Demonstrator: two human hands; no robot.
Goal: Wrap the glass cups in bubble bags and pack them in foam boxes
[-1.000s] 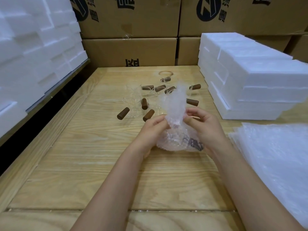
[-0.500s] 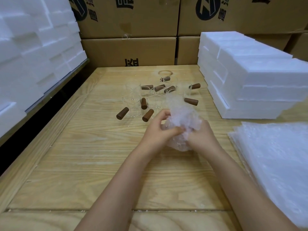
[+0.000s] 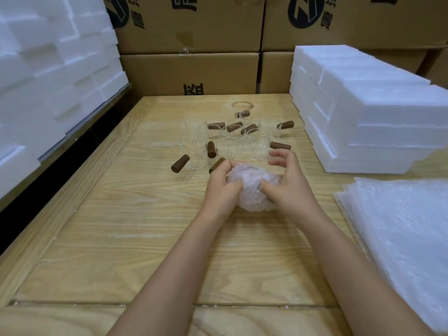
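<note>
I am working at a packing station in a warehouse or stockroom: printed brown cardboard cartons (image 3: 189,25) are rising in a wall behind my pale wooden table (image 3: 121,214), white foam boxes (image 3: 368,110) are standing stacked on both sides, and clear bubble bags (image 3: 400,238) are lying piled at my right.

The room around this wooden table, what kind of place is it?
Probably a packing station in a warehouse: printed cardboard cartons stacked behind the table, white foam boxes piled beside it, and a stack of bubble bags at hand.
</note>
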